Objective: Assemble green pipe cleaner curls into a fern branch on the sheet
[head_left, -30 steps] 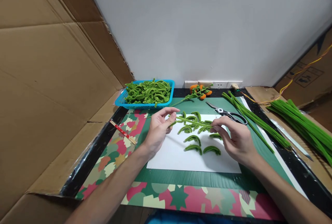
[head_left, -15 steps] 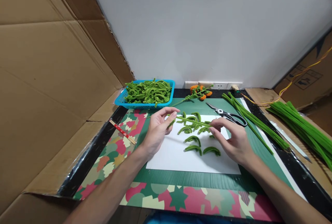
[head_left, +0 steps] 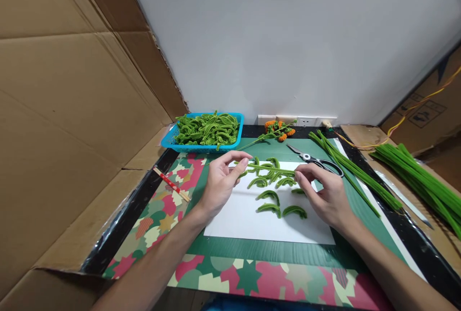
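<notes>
A straight length of green pipe cleaner (head_left: pixel 272 170) stretches between my two hands above the paper. My left hand (head_left: pixel 225 176) pinches its left end between thumb and forefinger; the other fingers are curled behind. At the right end, my right hand (head_left: pixel 322 188) has thumb and fingertips closed on it. Beneath lies a white sheet of paper (head_left: pixel 234 224). Several curved green pipe cleaner pieces rest on the sheet, one of them a bent piece (head_left: pixel 294 212) near the front. Some pieces at the back are partly hidden behind the held strand.
A blue basket (head_left: pixel 169 143) heaped with curled green pieces stands at back left. Behind the paper lie an orange flower stem (head_left: pixel 277 130) and scissors (head_left: pixel 315 159). Long green pipe cleaners (head_left: pixel 418 181) lie at right beside a pointed white tool (head_left: pixel 405 198). Chopsticks (head_left: pixel 171 184) lie left.
My right hand has shifted slightly right, and the held pipe cleaner now looks more level and straighter. The whole view has moved a little.
</notes>
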Motion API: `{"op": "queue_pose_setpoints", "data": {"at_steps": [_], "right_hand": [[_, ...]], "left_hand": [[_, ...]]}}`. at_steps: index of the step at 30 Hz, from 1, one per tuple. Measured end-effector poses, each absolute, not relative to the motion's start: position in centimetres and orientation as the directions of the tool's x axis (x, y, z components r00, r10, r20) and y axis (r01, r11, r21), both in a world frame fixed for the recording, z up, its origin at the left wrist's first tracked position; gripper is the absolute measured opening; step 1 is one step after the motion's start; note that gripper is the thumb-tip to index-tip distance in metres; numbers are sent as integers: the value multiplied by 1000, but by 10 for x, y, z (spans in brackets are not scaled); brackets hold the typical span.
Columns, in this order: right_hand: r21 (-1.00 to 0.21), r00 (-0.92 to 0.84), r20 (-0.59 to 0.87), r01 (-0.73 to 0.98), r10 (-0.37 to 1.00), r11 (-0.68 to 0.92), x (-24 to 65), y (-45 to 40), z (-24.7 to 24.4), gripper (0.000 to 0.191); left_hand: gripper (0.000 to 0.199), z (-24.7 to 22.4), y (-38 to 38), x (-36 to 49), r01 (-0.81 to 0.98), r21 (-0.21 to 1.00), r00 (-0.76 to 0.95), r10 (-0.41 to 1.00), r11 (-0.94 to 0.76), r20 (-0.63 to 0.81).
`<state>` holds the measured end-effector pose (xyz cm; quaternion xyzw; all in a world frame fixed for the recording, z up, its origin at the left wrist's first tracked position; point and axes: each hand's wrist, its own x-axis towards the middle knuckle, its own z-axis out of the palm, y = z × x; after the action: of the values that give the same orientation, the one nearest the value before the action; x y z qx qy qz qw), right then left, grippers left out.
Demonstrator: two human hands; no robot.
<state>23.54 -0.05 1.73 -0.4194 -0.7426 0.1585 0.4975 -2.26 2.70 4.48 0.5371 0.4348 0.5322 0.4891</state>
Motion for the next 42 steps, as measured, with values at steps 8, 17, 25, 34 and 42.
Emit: {"op": "queue_pose_setpoints", "data": {"at_steps": [8, 17, 25, 34, 42], "right_hand": [[-610, -110, 638, 532, 762, 587, 235, 0, 16, 12], [-564, -42, 704, 574, 709, 594, 237, 0, 19, 11], [-375, -141, 788, 661, 599, 650, 237, 0, 17, 10], [-348, -160, 802, 659, 576, 667, 237, -1, 15, 9], [-333, -183, 802, 653, 569, 680, 238, -2, 15, 10]], "left_hand": [[29, 42, 26, -27, 86, 978, 63, 980, -192, 187], [34, 44, 26, -28, 321, 907, 174, 959, -272, 226], [33, 39, 38, -38, 329, 941, 175, 984, -82, 25], [32, 36, 43, -39, 305, 947, 174, 984, -99, 46], [38, 37, 45, -40, 336, 936, 165, 985, -104, 50]]}}
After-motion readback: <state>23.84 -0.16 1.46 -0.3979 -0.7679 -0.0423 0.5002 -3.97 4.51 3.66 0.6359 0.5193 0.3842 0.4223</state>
